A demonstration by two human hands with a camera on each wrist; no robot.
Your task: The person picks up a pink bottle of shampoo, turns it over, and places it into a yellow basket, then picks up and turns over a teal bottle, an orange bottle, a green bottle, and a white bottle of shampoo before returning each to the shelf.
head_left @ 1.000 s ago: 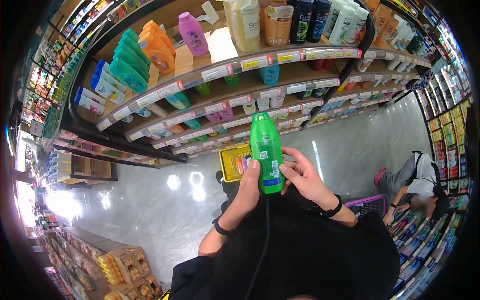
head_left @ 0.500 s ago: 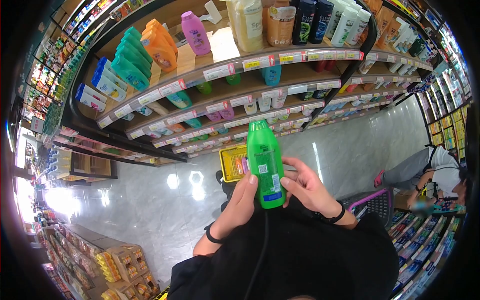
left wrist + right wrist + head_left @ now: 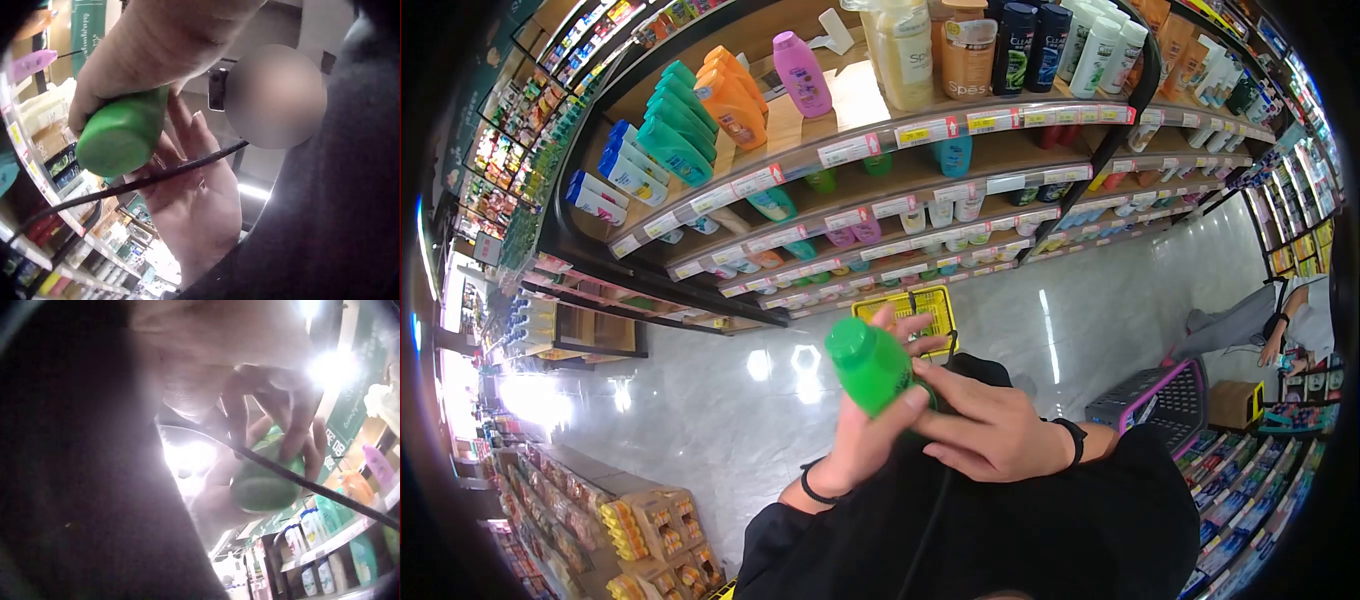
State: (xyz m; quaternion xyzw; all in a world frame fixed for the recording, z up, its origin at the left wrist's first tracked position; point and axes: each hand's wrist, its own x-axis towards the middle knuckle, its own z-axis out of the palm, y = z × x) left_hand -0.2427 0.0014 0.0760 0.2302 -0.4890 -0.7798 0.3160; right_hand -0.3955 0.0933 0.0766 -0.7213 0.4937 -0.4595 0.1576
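Note:
A green shampoo bottle (image 3: 868, 372) is tipped in front of the chest, its cap toward the head camera and the left. My left hand (image 3: 855, 440) grips its body, thumb on the near side and fingers beyond it. My right hand (image 3: 998, 432) comes in from the right, its fairly straight fingertips at the bottle's lower part. In the left wrist view the base of the bottle (image 3: 112, 147) faces the camera, with the right hand's palm (image 3: 197, 206) behind it. The right wrist view shows fingers (image 3: 295, 428) over the bottle (image 3: 265, 487); its label is mostly hidden.
Shelves (image 3: 850, 148) with price tags hold shampoo bottles, including a pink bottle (image 3: 802, 75). A yellow basket (image 3: 945, 300) stands below the hands. A grey basket with a pink rim (image 3: 1150, 400) is at right, near another person (image 3: 1300, 310). A dark cable (image 3: 125, 187) crosses before the chest.
The bottle has turned from showing its back label to pointing its cap at the camera and left. The right hand has shifted its hold to straighter fingers. The other person has moved.

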